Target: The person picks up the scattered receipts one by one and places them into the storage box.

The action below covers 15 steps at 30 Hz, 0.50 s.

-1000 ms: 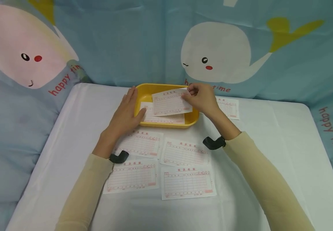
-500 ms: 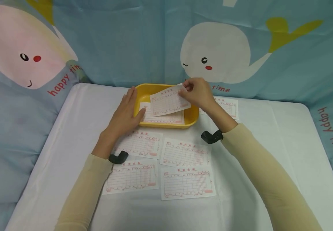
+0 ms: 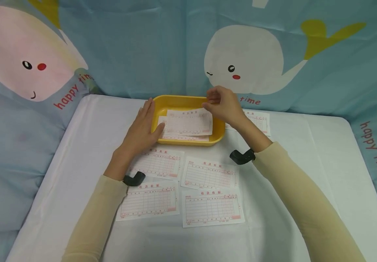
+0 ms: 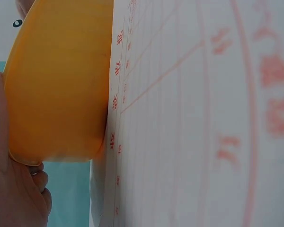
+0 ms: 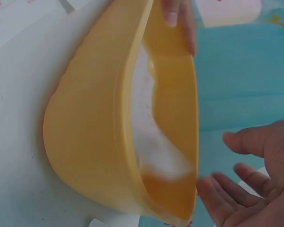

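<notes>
A yellow plastic basket [image 3: 217, 138] stands near the back edge of the table. My left hand [image 3: 139, 127] holds its left end, thumb over the rim and fingers along the outer side. Inside, a white receipt slip printed in red [image 3: 188, 123] overlaps another receipt slip [image 3: 181, 138] beneath it; the upper one is blurred in the right wrist view. Over the right back corner is my right hand [image 3: 224, 103], its thumb and fingers parted with nothing between them. In the right wrist view this hand [image 5: 255, 184] shows just outside the far rim.
Several receipt slips lie on the white cloth in front of the basket, among them a front right slip [image 3: 213, 209] and a front left slip [image 3: 147, 202]. Another slip [image 3: 258, 122] lies right of the basket, partly under the right forearm. A blue whale-print curtain [image 3: 142, 47] hangs behind.
The right hand has let go of the receipt slip it pinched, and the slip has dropped into the basket onto the other. That hand has risen slightly; the left has stayed.
</notes>
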Tool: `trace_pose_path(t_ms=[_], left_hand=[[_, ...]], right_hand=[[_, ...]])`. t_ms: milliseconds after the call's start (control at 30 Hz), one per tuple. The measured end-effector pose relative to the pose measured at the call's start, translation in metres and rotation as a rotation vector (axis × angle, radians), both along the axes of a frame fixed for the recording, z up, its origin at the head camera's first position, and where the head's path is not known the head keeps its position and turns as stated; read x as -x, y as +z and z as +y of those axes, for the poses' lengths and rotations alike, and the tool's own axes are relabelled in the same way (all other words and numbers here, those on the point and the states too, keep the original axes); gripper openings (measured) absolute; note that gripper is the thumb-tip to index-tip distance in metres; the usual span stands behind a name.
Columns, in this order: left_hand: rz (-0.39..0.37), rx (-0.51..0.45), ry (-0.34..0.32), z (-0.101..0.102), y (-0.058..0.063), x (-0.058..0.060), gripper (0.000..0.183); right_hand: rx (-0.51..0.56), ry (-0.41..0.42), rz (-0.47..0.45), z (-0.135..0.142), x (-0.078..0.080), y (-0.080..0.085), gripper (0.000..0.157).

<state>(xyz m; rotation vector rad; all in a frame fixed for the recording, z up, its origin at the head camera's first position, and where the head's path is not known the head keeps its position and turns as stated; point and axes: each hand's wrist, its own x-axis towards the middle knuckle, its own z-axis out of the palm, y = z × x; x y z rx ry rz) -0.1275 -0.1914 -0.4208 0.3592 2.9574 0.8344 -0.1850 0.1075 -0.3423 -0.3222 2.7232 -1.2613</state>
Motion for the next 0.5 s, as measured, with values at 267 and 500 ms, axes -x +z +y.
trace_pose_path(t_ms=[267, 500], left_hand=[[-0.001, -0.003, 0.003, 0.0, -0.001, 0.0, 0.087], [-0.009, -0.008, 0.008, 0.001, -0.002, -0.001, 0.087]], right_hand=[[0.079, 0.051, 0.047, 0.011, -0.012, 0.003, 0.046], [0.037, 0.063, 0.159, 0.022, -0.034, 0.009, 0.047]])
